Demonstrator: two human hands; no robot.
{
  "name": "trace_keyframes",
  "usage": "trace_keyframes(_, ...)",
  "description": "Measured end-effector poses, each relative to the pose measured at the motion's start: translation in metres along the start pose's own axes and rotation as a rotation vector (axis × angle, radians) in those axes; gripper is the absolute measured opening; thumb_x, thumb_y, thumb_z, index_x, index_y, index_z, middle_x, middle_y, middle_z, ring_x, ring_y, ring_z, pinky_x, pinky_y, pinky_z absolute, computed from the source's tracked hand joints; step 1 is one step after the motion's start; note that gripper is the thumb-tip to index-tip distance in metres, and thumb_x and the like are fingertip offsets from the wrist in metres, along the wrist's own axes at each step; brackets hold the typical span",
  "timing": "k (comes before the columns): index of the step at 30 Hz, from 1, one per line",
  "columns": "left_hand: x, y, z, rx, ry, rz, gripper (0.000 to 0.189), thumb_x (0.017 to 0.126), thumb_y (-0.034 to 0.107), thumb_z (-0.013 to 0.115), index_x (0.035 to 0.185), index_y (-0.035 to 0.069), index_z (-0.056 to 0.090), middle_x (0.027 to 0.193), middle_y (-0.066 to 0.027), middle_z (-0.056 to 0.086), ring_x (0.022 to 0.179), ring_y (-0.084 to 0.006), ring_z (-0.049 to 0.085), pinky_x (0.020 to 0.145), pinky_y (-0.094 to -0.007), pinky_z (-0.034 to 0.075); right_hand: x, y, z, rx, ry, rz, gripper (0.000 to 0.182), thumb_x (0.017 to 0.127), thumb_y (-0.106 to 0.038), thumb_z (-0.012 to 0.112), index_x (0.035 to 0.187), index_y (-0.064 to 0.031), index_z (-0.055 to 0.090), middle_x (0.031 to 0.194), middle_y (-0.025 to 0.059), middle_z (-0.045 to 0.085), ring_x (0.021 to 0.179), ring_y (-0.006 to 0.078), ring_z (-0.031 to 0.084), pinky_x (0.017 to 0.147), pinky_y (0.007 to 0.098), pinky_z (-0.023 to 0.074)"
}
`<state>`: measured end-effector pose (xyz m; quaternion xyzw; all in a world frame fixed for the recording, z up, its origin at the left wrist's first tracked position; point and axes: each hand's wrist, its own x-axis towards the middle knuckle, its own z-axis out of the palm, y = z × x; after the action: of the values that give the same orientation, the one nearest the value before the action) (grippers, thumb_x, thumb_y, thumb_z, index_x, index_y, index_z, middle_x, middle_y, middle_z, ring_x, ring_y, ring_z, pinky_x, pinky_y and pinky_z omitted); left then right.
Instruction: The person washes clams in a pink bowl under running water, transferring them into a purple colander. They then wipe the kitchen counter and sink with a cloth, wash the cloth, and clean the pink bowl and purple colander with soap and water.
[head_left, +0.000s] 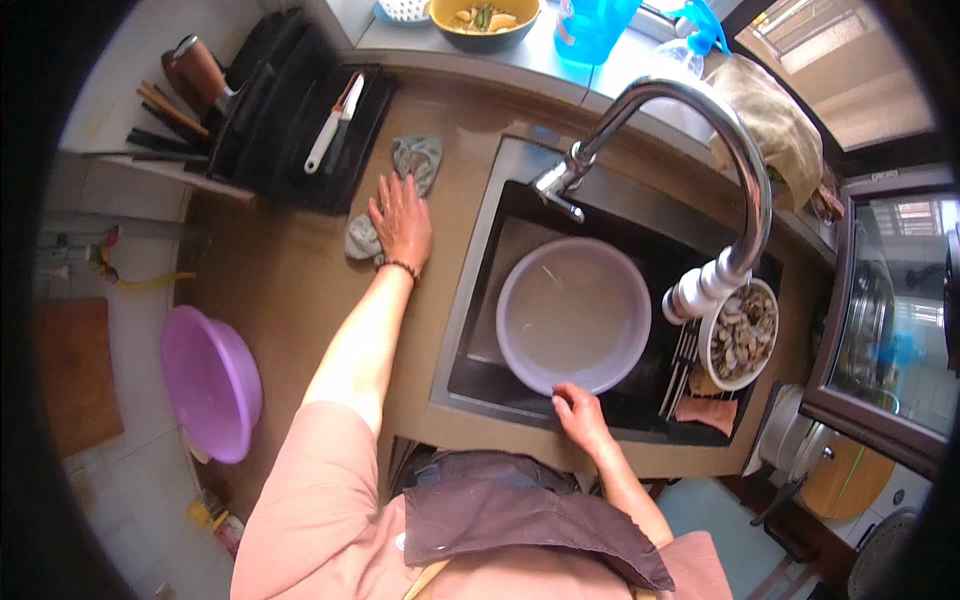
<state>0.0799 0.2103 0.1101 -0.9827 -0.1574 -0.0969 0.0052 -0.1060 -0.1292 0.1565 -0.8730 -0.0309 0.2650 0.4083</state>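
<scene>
My left hand (403, 225) lies palm down on a crumpled grey cloth (417, 159), pressing it to the brown countertop (307, 270). Its fingers are slightly spread, and the cloth shows on both sides of the hand. By the sink's front edge is my right hand (583, 421), fingers loosely bent and thumb apart. Its fingertips come up to the near rim of a pale purple basin (574, 315); whether they touch is hard to tell. Cloudy water fills the basin, which stands in the dark sink (487, 360).
A chrome faucet (739, 142) arches over the sink. At the sink's right are a bowl of shellfish (744, 334), a metal rack (679, 367) and a pink sponge or cloth (706, 414). A knife (334, 124) lies on a black tray. A purple basin (210, 386) leans at left.
</scene>
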Motion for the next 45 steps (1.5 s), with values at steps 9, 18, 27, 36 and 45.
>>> trace_keyframes(9, -0.231, -0.016, -0.067, -0.299, -0.222, 0.286, 0.055, 0.079, 0.015, 0.052, 0.130, 0.007, 0.033, 0.139, -0.0144, 0.026, 0.131, -0.0304, 0.018, 0.104, -0.0476, 0.015, -0.036, -0.013, 0.025, 0.003, 0.153, -0.164, 0.017, 0.076, -0.007, 0.057, 0.092, -0.0013, 0.057, 0.091, 0.0161, 0.059, 0.087, 0.0311, 0.058, 0.078, 0.0358, 0.0461)
trace_keyframes(18, -0.304, 0.042, -0.100, -0.491, -0.395, 0.712, 0.057, 0.076, 0.016, 0.057, 0.127, 0.003, 0.036, 0.131, -0.0171, 0.037, 0.128, -0.0307, 0.025, 0.103, -0.0441, 0.019, -0.149, 0.052, 0.030, 0.378, 0.763, 0.300, 0.017, 0.083, -0.006, 0.053, 0.099, -0.0018, 0.055, 0.092, 0.0061, 0.058, 0.085, 0.0139, 0.054, 0.077, 0.0264, 0.0439)
trace_keyframes(27, -0.348, 0.179, -0.113, -0.517, -0.405, 1.166, 0.050, 0.076, 0.019, 0.055, 0.123, 0.005, 0.042, 0.132, -0.0128, 0.037, 0.128, -0.0260, 0.028, 0.104, -0.0414, 0.019, -0.180, 0.094, 0.034, 0.610, 0.674, 0.327, 0.020, 0.087, -0.011, 0.052, 0.105, -0.0027, 0.052, 0.094, 0.0019, 0.057, 0.080, 0.0094, 0.056, 0.066, 0.0223, 0.0461)
trace_keyframes(36, -0.399, 0.329, -0.115, -0.577, -0.462, 1.453, 0.048, 0.078, 0.015, 0.050, 0.123, 0.003, 0.041, 0.134, -0.0138, 0.034, 0.129, -0.0265, 0.024, 0.105, -0.0414, 0.017, -0.269, 0.182, -0.037, 0.906, 0.800, 0.556, 0.015, 0.087, -0.010, 0.050, 0.097, -0.0020, 0.057, 0.087, 0.0041, 0.060, 0.073, 0.0108, 0.058, 0.062, 0.0233, 0.0464)
trace_keyframes(45, -0.462, 0.496, -0.107, -0.708, -0.443, 1.399, 0.050, 0.077, 0.018, 0.055, 0.122, 0.002, 0.041, 0.133, -0.0164, 0.035, 0.129, -0.0282, 0.025, 0.104, -0.0418, 0.020, -0.340, 0.253, -0.047, 1.064, 0.852, 0.771, 0.016, 0.087, -0.008, 0.047, 0.098, -0.0012, 0.055, 0.087, 0.0063, 0.060, 0.074, 0.0134, 0.058, 0.062, 0.0245, 0.0462)
